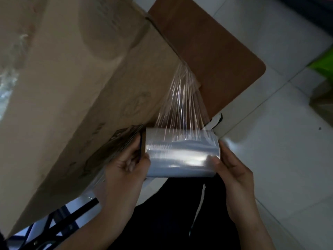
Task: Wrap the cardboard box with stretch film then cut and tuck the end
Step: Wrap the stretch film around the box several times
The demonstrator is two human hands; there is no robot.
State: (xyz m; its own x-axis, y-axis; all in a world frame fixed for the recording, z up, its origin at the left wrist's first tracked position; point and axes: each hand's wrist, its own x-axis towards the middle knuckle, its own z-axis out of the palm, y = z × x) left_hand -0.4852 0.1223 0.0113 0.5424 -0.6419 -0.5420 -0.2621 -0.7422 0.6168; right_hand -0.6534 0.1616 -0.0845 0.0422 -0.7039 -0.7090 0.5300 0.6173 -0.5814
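A large brown cardboard box (75, 91) fills the left and centre of the head view, standing on a brown table (207, 56). A roll of clear stretch film (182, 154) lies horizontal just below the box's right side. My left hand (126, 165) grips its left end and my right hand (232, 170) grips its right end. A band of film (182, 100) runs taut from the roll up to the box's right edge, narrowing into wrinkled strands there. Some film also shows on the box's far left face (9, 82).
White tiled floor (279, 141) lies to the right and below. The table's rounded corner (259, 69) juts out at the right. A black metal frame (59, 224) shows under the box at the lower left. My dark trousers (176, 217) are below the roll. Something green (324, 64) sits at the right edge.
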